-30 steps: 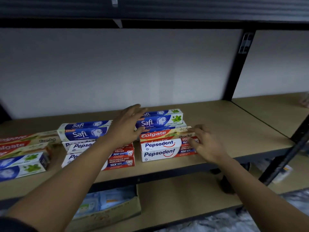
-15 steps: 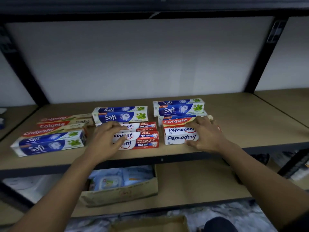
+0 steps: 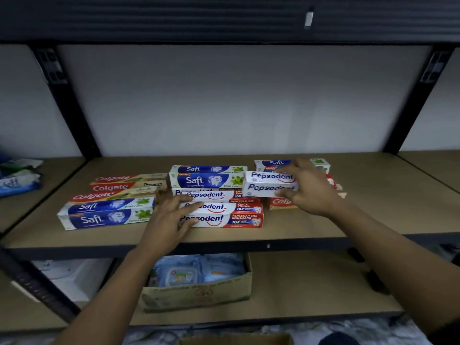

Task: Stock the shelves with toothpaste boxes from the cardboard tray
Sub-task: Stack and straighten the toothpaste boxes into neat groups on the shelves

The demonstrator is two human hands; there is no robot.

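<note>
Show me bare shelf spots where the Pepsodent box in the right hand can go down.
Widest bare board lies right of the right hand and Colgate box, out to the black upright. A narrow strip runs behind the Safi boxes along the wall. The middle is crowded, where the left hand rests on Pepsodent boxes.

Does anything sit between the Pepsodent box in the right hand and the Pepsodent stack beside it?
Nothing visible lies between the held Pepsodent box and the Pepsodent stack; only the left hand rests on that stack's left end.
</note>
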